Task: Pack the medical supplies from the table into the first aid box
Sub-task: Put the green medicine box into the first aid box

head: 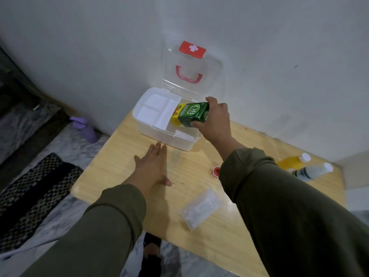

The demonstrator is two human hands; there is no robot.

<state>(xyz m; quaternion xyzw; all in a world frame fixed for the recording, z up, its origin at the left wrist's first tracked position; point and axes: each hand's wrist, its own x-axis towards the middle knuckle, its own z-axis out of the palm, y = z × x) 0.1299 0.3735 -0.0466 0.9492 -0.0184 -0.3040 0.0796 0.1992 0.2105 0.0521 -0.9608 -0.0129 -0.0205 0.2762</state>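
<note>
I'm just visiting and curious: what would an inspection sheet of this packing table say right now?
Surface: light wooden table, set against a white wall.
Job's things: first aid box open, clear lid upright against the wall, white divided tray inside; green carton held over the box's right part; clear plastic packet, yellow bottle, white bottle and small red-capped item on the table.
Clutter: nothing seen.
Hands: right hand grips the green carton; left hand open, fingers straight, over the table.
Cables: nothing seen.
Surroundings: purple bottle and dark patterned rug on the floor to the left.
</note>
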